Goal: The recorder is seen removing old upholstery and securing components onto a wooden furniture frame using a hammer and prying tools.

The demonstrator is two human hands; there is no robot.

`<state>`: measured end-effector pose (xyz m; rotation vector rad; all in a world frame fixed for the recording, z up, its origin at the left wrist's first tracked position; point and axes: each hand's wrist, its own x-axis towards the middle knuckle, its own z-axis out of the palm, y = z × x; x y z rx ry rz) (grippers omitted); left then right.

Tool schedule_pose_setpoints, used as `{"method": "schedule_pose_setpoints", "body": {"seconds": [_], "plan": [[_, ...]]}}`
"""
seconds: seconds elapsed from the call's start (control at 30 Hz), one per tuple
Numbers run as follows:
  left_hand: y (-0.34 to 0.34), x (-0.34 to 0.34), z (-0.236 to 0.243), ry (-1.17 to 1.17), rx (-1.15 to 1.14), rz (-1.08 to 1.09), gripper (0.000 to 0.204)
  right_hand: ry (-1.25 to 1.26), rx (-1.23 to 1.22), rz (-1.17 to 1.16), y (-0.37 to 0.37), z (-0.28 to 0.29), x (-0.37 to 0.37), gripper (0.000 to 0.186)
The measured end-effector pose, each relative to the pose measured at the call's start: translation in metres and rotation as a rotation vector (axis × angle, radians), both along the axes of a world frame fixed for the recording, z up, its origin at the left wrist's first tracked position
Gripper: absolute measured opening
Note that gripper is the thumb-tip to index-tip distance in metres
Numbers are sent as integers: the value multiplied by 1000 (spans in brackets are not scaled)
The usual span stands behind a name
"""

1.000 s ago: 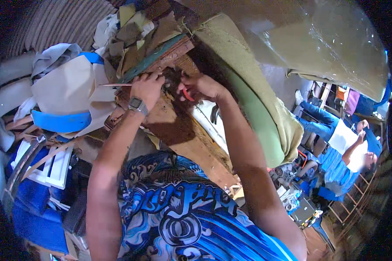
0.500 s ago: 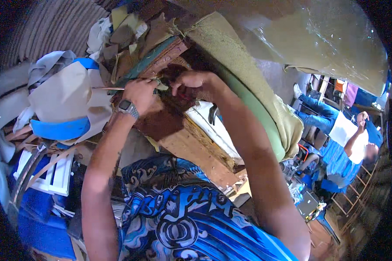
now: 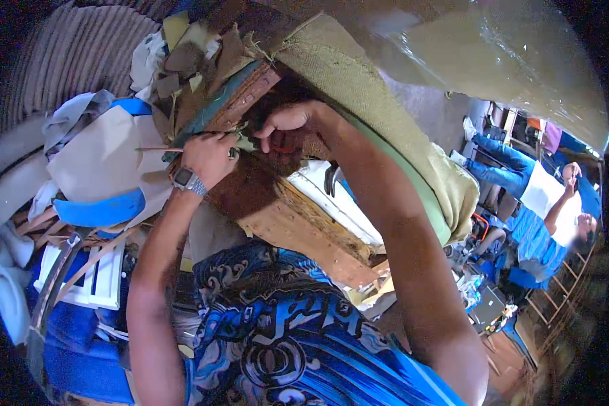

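Observation:
My left hand, with a watch on its wrist, is closed at the edge of a wooden furniture frame. A thin straight rod sticks out of this hand to the left. By its fingertips a scrap of greenish fabric shows. My right hand is just right of the scrap, thumb and fingers curled together over the dark inside of the frame. What its fingers pinch is too shadowed to make out. Beyond both hands the frame's edge carries teal fabric and a reddish-brown strip.
Coarse burlap over green padding runs along the frame's right side. White material lies inside it. Fabric scraps and a beige-and-blue piece are heaped on the left. At right, another person is near a ladder.
The whole view has shifted slightly. My left hand still holds the rod, and its fingertips now meet the fabric scrap more closely. My right hand stays curled near it.

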<state>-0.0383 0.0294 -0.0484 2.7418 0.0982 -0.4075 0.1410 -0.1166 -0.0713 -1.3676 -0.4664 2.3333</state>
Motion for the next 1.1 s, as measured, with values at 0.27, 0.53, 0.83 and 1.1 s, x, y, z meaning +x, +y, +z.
{"method": "schedule_pose_setpoints", "body": {"seconds": [0.27,0.53,0.83,1.1], "plan": [[-1,0,0,-6,20,6,25,56,-157,51,15,10,1,36],[0,-2,-11,-84,52,-3,26,-643,190,270,14,1,-27,37],[1,-1,-10,-52,33,-14,24,-1016,253,520,-2,27,-70,25],[1,-1,-10,-11,23,-13,25,-1589,686,399,-23,22,-60,27]]}}
